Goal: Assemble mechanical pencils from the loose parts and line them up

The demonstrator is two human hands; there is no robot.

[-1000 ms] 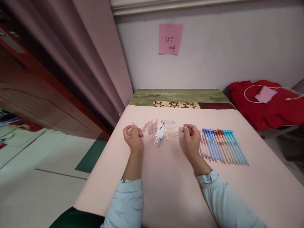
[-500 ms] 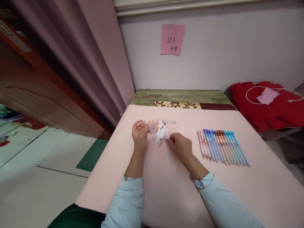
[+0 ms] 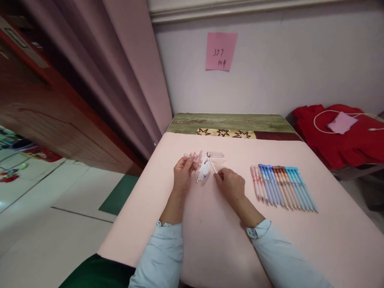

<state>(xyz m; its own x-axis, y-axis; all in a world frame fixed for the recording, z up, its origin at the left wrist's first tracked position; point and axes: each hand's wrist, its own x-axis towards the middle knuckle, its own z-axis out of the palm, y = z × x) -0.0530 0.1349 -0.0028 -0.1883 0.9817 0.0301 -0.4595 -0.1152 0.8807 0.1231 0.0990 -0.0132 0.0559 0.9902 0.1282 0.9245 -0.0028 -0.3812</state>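
Note:
My left hand (image 3: 182, 176) is closed in a pinch on a pale, pink-printed pen barrel (image 3: 187, 155). Just beyond its fingertips lie several more pink-printed pen barrels (image 3: 196, 157). Between my hands, several white pen refills (image 3: 203, 170) are fanned out on the pink tabletop (image 3: 201, 240). The thumb and fingers of my right hand (image 3: 231, 182) close on the lower end of one white refill (image 3: 213, 166), whose upper end slants toward the pile. Behind the refills lie several clear, thin pieces (image 3: 216, 154), too faint to name.
To the right, a neat row of assembled pens (image 3: 283, 188) runs from pink through blue and brown to turquoise. A red cloth (image 3: 345, 148) with a white cable lies past the table's right edge. A pink note (image 3: 221, 52) is stuck to the wall behind.
My left hand has moved right, toward the pink barrels, and a pink-printed barrel now shows at its fingertips. My right hand stays on the refill, almost unmoved. The view has shifted slightly.

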